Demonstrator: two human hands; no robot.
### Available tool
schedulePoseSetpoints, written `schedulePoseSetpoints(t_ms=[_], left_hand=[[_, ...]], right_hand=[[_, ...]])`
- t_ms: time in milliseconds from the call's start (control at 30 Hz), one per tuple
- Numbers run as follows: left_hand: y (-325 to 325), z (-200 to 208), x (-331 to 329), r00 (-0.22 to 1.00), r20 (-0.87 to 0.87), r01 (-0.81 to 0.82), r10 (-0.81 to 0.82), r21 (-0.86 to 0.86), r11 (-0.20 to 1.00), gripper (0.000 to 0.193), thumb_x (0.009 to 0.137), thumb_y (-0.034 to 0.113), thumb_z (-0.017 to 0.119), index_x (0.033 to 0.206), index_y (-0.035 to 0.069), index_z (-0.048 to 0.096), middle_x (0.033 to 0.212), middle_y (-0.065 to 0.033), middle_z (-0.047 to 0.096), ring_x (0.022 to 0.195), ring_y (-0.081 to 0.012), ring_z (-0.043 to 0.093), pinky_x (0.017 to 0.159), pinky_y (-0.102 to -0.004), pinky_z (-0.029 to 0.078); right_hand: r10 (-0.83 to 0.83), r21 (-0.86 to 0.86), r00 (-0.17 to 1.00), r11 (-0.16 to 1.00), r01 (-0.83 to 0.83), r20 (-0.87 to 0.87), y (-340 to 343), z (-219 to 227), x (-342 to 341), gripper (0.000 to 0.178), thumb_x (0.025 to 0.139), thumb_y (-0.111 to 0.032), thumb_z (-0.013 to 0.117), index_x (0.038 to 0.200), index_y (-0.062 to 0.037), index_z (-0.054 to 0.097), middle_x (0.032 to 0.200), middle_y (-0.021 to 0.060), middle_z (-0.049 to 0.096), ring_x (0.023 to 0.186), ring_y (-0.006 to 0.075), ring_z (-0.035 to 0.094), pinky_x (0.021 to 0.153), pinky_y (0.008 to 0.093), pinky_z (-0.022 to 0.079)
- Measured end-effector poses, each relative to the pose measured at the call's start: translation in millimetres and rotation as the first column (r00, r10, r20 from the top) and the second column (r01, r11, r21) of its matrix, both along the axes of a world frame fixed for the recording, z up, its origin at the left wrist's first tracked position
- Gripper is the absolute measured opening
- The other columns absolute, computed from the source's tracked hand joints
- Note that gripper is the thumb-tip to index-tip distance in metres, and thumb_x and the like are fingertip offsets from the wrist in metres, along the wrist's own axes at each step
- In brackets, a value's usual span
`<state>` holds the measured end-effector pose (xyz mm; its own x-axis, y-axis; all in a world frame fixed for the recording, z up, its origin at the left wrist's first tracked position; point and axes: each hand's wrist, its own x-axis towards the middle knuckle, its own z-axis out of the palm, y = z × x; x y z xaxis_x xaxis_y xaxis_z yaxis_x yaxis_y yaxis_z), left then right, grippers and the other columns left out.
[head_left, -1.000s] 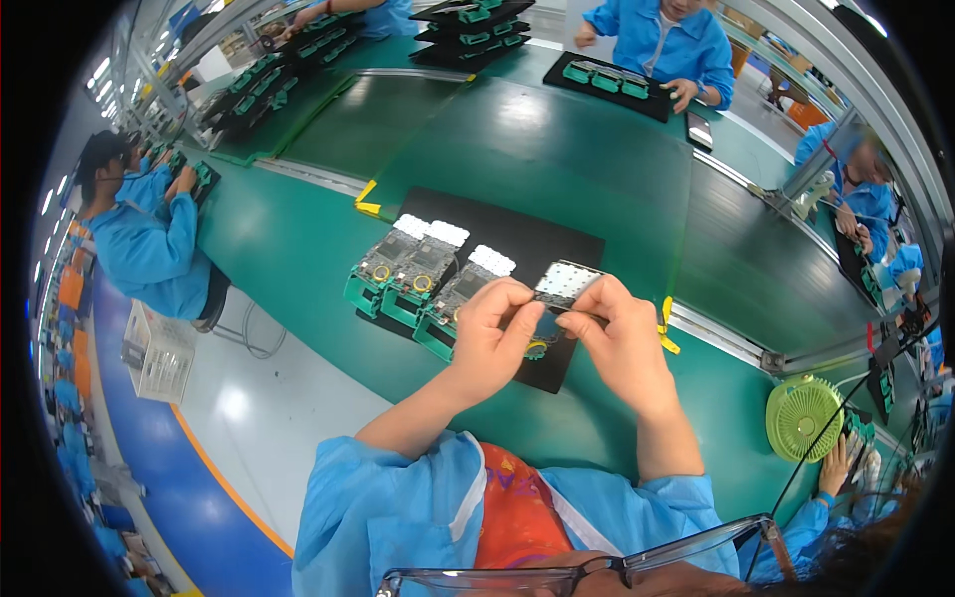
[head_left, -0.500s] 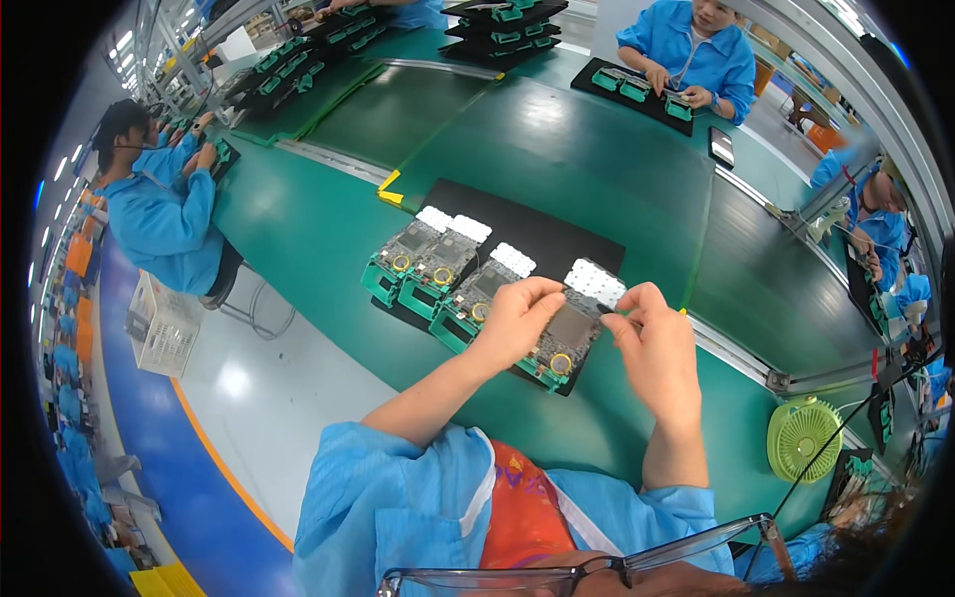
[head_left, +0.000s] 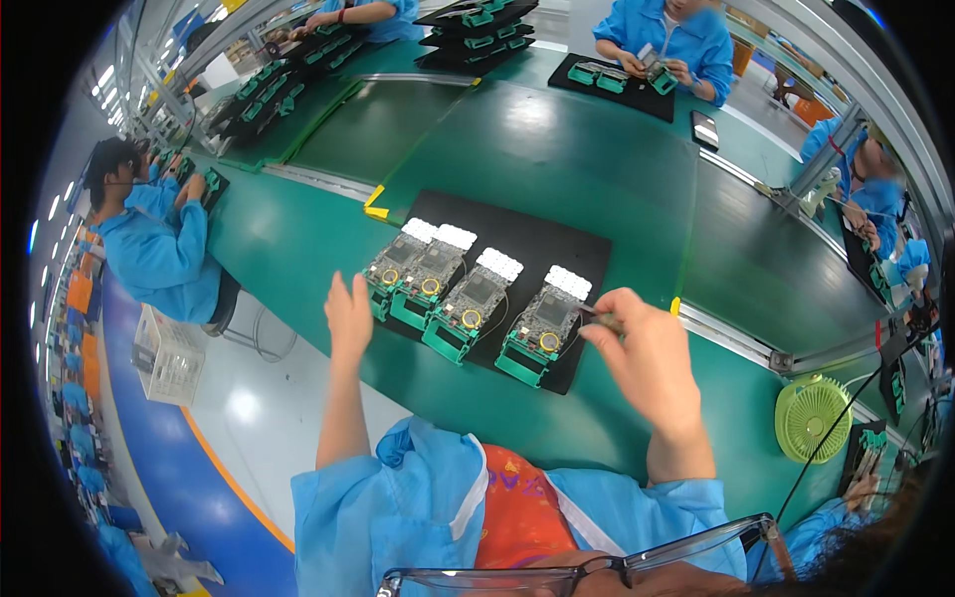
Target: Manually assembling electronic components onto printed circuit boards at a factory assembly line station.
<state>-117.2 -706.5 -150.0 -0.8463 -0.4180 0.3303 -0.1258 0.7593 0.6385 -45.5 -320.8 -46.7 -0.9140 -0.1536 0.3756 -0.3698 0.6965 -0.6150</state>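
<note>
Several circuit boards in green plastic holders stand in a row on a black mat (head_left: 433, 207). White pads show at their far ends and yellow rings near the front. My right hand (head_left: 642, 358) is closed around a slim dark tool (head_left: 600, 316), whose exact kind I cannot make out. Its tip is by the right edge of the rightmost board (head_left: 553, 310), and a thin cable loops there. My left hand (head_left: 349, 316) is off the boards, fingers stretched and holding nothing. It hovers to the left of the leftmost board (head_left: 396, 257).
A green fan (head_left: 814, 418) stands at the right on the green table (head_left: 288, 234). Across the table a co-worker (head_left: 667, 45) handles a board beside a phone (head_left: 704, 129). Stacked black trays (head_left: 476, 40) are at the back; another person (head_left: 154, 229) works at the left.
My left hand has left the rightmost board and moved left, opening. My right hand stays near that board, with the tool in it. The co-worker opposite has lifted a board.
</note>
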Motion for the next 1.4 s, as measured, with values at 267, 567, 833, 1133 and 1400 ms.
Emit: schedulePoseSetpoints(t_ms=[267,567,833,1133,1400], left_hand=[[-40,7,8,0.912,0.231,0.072,-0.337,0.721,0.689,0.062,0.1,0.052,0.032,0.134,0.002,0.046,0.118,-0.0113,0.058,0.096,-0.0201,0.053,0.082,-0.0376,0.044],[-42,59,27,0.7,-0.133,0.224,-0.702,0.974,0.039,0.039,0.099,0.037,0.047,0.122,0.006,0.052,0.112,-0.0065,0.058,0.085,-0.0218,0.062,0.07,-0.0368,0.052],[-41,69,33,0.327,-0.238,0.153,-0.914,0.968,-0.197,0.049,0.098,0.022,0.051,0.141,0.005,0.036,0.128,-0.0082,0.055,0.11,-0.0234,0.058,0.09,-0.0382,0.049],[-41,47,-46,-0.065,-0.171,0.357,-0.983,0.916,-0.183,0.036,0.1,0.02,0.041,0.134,0.01,0.046,0.12,-0.0053,0.057,0.099,-0.0203,0.056,0.077,-0.0368,0.05],[13,-1,-79,0.352,0.147,0.89,-0.925,-0.36,0.281,0.066,0.094,0.041,0.047,0.142,-0.003,0.032,0.145,-0.0233,0.036,0.139,-0.038,0.023,0.107,-0.0571,0.019]], right_hand=[[0.132,0.095,0.989,0.986,-0.137,0.062,-36,19,11,0.024,0.081,-0.02,0.069,0.096,-0.0059,0.057,0.077,0.0148,0.065,0.073,0.0353,0.064,0.062,0.0437,0.05],[0.123,0.184,0.988,0.973,-0.139,0.093,-168,76,35,0.028,0.081,-0.025,0.068,0.093,-0.0046,0.052,0.074,0.012,0.063,0.071,0.0329,0.065,0.059,0.0425,0.05],[0.062,0.33,0.997,0.943,-0.047,-0.035,-326,97,72,0.038,0.083,-0.026,0.067,0.101,0.0029,0.051,0.078,0.0177,0.064,0.066,0.0334,0.065,0.056,0.0422,0.052],[0.045,0.251,0.998,0.967,-0.032,-0.048,-487,75,70,0.034,0.078,-0.022,0.069,0.095,0.0037,0.054,0.068,0.0172,0.064,0.071,0.0352,0.067,0.062,0.0423,0.052],[0.104,0.216,0.991,0.973,-0.083,-0.088,-510,27,38,0.033,0.082,-0.022,0.067,0.094,0.0038,0.052,0.07,0.0192,0.063,0.073,0.0372,0.066,0.062,0.0437,0.05]])
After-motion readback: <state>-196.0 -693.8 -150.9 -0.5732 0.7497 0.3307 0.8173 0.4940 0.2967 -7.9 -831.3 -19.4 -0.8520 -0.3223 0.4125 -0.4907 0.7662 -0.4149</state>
